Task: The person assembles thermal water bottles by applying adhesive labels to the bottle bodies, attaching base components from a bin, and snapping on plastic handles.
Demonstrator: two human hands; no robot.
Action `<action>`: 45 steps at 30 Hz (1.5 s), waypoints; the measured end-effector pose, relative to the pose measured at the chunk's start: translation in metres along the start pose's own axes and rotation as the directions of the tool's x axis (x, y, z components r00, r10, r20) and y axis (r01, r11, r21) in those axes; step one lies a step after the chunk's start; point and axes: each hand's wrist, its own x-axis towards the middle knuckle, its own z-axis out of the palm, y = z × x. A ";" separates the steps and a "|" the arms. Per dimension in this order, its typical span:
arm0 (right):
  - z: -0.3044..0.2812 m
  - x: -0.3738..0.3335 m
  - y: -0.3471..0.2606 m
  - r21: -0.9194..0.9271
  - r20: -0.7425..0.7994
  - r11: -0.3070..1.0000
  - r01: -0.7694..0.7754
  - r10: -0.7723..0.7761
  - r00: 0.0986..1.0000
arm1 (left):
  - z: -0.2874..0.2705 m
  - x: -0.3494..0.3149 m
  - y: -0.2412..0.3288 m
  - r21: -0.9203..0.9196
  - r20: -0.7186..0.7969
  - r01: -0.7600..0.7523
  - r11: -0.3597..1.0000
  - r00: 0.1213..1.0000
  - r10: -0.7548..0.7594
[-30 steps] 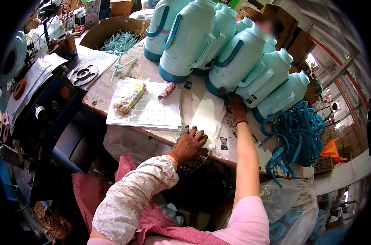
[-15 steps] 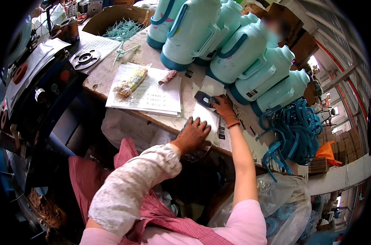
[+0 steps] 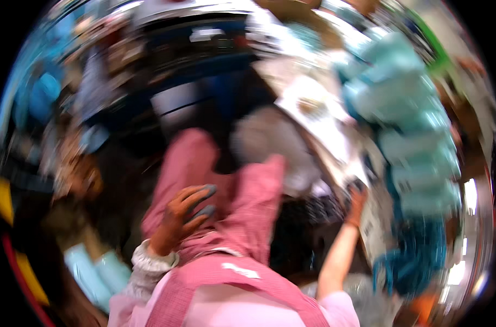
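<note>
Pink apron (image 3: 243, 211) lies beneath one left hand (image 3: 185, 215), fingers parted; at one table (image 3: 374, 231), one right hand's (image 3: 355, 203) fingers blur past telling.

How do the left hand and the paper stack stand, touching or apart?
Apart. The head view shows it plainly: pink cloth and a pale bag lie between the left hand and the paper stack.

Orange-brown gloves (image 3: 177, 218) have grey fingertips (image 3: 208, 211). The checked apron (image 3: 201, 274) is dark pink, the shirt (image 3: 226, 310) pale pink, the jugs (image 3: 403, 98) minty green, the straps (image 3: 419, 256) dark blue.
</note>
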 end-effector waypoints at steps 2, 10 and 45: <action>-0.018 -0.014 -0.003 0.397 0.105 0.870 -0.292 0.273 0.956 | -0.031 -0.047 -0.001 -0.049 -0.151 0.190 0.981 0.969 -0.195; -0.009 0.026 0.069 -0.017 0.089 0.939 -0.343 0.344 0.935 | -0.132 -0.349 -0.151 0.140 -0.796 0.929 0.342 0.311 -0.520; -0.003 -0.008 -0.007 0.491 -0.020 0.866 -0.093 0.117 0.993 | -0.001 0.128 0.012 -0.391 0.568 -0.384 0.837 0.615 0.547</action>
